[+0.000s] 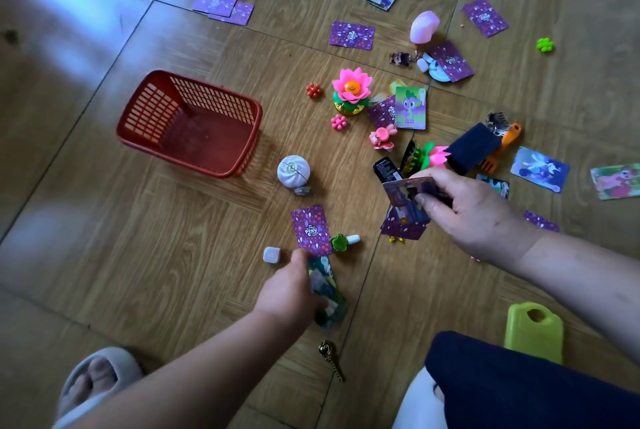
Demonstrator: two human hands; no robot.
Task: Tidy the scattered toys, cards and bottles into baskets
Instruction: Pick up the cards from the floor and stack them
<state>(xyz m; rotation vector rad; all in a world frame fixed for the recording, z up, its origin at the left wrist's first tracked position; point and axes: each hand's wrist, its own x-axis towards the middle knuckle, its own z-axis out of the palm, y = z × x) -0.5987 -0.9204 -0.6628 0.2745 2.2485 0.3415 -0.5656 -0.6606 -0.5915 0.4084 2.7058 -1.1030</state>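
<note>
A red plastic basket stands on the wooden floor, left of centre, with nothing in it. My right hand holds several picture cards above a purple card on the floor. My left hand grips a few cards low over the floor, its fingertips at the bottom edge of a purple-backed card. More purple cards and picture cards lie scattered across the floor beyond.
A pink lotus toy, a white round toy, a pink egg, small flower pieces, a dark block and an orange comb lie around. A green lid, a brass key chain and my slippered foot are near.
</note>
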